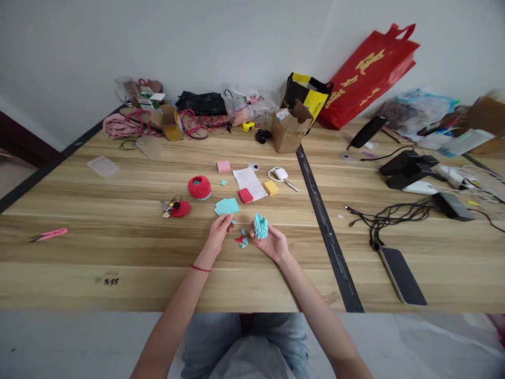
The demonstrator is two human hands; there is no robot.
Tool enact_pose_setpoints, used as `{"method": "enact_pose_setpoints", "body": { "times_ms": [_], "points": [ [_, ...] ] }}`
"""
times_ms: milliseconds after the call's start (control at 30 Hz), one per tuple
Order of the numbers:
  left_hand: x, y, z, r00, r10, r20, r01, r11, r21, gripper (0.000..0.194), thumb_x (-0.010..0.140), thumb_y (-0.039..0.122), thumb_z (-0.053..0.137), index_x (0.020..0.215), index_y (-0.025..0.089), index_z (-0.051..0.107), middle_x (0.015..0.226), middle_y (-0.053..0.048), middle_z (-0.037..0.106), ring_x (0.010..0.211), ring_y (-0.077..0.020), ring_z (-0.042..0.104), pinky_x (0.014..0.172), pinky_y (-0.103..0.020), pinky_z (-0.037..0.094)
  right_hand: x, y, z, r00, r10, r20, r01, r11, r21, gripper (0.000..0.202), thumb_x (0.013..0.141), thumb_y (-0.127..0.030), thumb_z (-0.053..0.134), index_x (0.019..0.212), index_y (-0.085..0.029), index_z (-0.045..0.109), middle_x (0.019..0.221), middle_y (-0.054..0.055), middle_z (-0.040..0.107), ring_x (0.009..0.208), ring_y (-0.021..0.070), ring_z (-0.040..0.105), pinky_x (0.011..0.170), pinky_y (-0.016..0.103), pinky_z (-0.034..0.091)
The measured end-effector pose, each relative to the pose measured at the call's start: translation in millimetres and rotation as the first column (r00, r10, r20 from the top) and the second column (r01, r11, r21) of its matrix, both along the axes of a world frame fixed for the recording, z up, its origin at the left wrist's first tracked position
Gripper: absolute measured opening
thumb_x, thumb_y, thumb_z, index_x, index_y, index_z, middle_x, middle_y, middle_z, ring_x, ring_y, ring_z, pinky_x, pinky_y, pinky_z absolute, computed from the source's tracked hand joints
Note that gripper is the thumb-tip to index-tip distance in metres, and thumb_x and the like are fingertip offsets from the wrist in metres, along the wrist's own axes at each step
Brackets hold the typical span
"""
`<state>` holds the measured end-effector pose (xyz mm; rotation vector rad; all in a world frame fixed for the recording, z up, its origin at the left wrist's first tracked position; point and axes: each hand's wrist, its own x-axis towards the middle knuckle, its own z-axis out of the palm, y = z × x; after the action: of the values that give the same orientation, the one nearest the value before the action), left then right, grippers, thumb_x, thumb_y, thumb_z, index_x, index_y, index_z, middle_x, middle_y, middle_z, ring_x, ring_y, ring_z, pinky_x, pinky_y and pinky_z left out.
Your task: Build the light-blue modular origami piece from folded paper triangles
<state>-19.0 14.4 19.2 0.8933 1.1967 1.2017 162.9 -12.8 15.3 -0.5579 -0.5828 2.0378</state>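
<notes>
My right hand (274,244) is closed around the lower side of a turquoise origami piece (260,226), built from many small folded paper units. Between the fingertips of my left hand (218,234) is a small blue folded paper piece (233,221), partly hidden. A few loose red and blue paper triangles (241,240) lie on the table between my hands. Just beyond my left hand is a fanned stack of light-blue paper sheets (228,206). Farther left stands a round red origami bowl (199,187) with a blue base.
Beyond my hands lie a written sheet (249,179), a red paper pad (245,196), a yellow pad (271,188) and a pink pad (223,167). Pink scissors (50,235) rest far left. Cables (381,218) and a phone-like slab (403,276) are on the right. Bags and boxes line the wall.
</notes>
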Motion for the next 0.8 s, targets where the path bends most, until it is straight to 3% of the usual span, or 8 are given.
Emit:
{"method": "enact_pose_setpoints", "body": {
  "times_ms": [233, 533, 800],
  "points": [
    [4.6, -6.5, 10.0, 0.99, -0.079, -0.114, 0.094, 0.987, 0.133, 0.038, 0.074, 0.049, 0.064, 0.091, 0.015, 0.067, 0.069, 0.0, 0.06, 0.059, -0.0097, 0.052, 0.056, -0.021, 0.041, 1.1, -0.2, -1.8, 0.999, -0.031, 0.009, 0.03, 0.999, 0.037, 0.04, 0.083, -0.044, 0.047, 0.107, -0.016, 0.062, 0.084, 0.009, 0.065, 0.066, 0.0182, 0.053, 0.057, 0.03, 0.041],
    [8.8, -12.4, 0.6, 0.943, -0.197, -0.268, 0.258, 0.942, 0.215, 0.031, 0.085, 0.041, 0.054, 0.104, 0.016, 0.061, 0.1, -0.007, 0.064, 0.076, -0.0143, 0.06, 0.062, -0.023, 0.05, -2.8, 0.5, -3.3, 0.992, -0.088, 0.085, 0.083, 0.995, 0.062, 0.028, 0.071, -0.04, 0.067, 0.092, -0.022, 0.06, 0.09, 0.004, 0.068, 0.069, 0.0178, 0.059, 0.063, 0.031, 0.044],
    [11.0, -15.0, 5.8, 0.933, -0.191, -0.306, 0.267, 0.937, 0.226, 0.03, 0.086, 0.039, 0.052, 0.103, 0.016, 0.062, 0.094, -0.006, 0.065, 0.069, -0.0127, 0.058, 0.061, -0.023, 0.049, -7.5, -1.1, -16.3, 0.935, -0.215, 0.283, 0.186, 0.975, 0.124, 0.038, 0.067, -0.038, 0.075, 0.095, -0.022, 0.056, 0.082, 0.002, 0.065, 0.066, 0.015, 0.06, 0.058, 0.026, 0.046]
  ]
}}
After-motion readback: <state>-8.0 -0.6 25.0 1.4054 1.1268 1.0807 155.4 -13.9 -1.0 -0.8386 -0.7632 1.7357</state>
